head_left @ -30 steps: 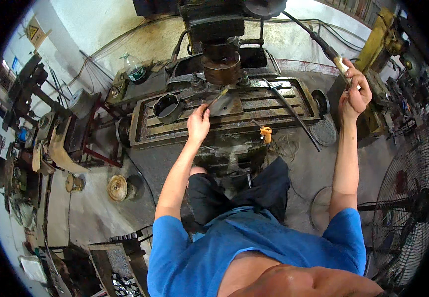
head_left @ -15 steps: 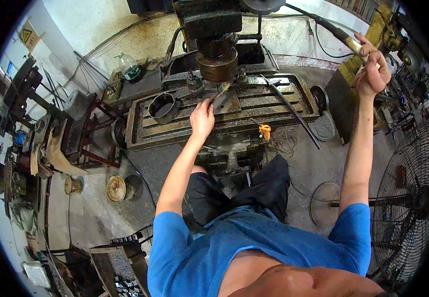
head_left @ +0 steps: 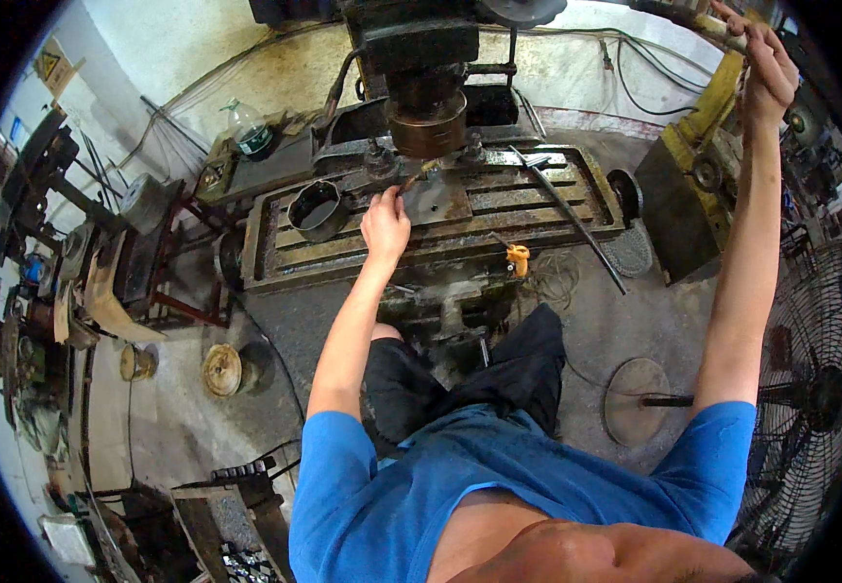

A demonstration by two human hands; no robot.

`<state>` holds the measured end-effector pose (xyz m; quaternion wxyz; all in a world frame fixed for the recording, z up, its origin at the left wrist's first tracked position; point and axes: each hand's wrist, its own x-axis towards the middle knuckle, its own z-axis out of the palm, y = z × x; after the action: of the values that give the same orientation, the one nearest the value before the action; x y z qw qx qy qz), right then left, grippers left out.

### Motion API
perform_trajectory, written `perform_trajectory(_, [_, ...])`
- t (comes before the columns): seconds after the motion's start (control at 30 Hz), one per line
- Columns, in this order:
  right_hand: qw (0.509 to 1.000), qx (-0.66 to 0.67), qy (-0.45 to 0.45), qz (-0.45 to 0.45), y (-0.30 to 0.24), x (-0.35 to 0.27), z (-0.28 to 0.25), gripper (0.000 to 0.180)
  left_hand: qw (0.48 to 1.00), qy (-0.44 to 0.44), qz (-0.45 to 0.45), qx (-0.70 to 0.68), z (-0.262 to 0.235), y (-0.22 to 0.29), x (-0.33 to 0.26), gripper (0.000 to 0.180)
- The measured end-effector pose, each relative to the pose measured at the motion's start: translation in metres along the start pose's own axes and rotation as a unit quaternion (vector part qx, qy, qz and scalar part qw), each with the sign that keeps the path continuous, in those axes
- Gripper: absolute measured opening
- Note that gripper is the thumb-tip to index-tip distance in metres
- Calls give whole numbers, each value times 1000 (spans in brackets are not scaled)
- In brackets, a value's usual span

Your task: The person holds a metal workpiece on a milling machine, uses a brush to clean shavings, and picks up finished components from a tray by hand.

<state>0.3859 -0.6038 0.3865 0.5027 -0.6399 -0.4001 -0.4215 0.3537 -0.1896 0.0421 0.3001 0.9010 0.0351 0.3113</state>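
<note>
My left hand (head_left: 385, 225) is closed round the handle of a small brush (head_left: 423, 172). The brush's pale tip lies just below the round brown cutter head (head_left: 428, 126) of a milling machine, over the slotted machine table (head_left: 528, 206). Left of that hand, a dark round pot (head_left: 318, 211) of dark liquid stands on the table. At the upper right my right hand (head_left: 769, 76) is raised, its fingers round the pale grip of a long lever (head_left: 719, 31). Whatever lies directly under the cutter head is partly hidden.
A long metal bar with a crosspiece (head_left: 576, 222) lies across the table's right side and juts past its front edge. A yellow tool (head_left: 517, 259) sits at the front edge. A large caged fan (head_left: 819, 389) stands at right, a bottle (head_left: 249, 129) at back left, a bucket (head_left: 223, 370) on the floor.
My right hand has swung the lever up and to the right. My left hand has shifted slightly left with the brush, whose tip stays below the cutter head.
</note>
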Motion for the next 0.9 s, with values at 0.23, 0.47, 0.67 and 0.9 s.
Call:
perform_trajectory(0.23, [976,-30,213,26,-30,-149,45,33,996,66,45,34,-73,-59,-23,22])
perform_trajectory(0.47, [779,43,-171,601,66,-442,109,41,972,5,1,237,-105,-97,2,24])
perform_trajectory(0.67, [684,127,-113,710,90,-480,172,38,956,-88,-25,278,-126,-96,-11,40])
perform_trajectory(0.9, [789,225,-26,572,48,-443,169,30,953,-88,-147,248,-231,-110,-69,40])
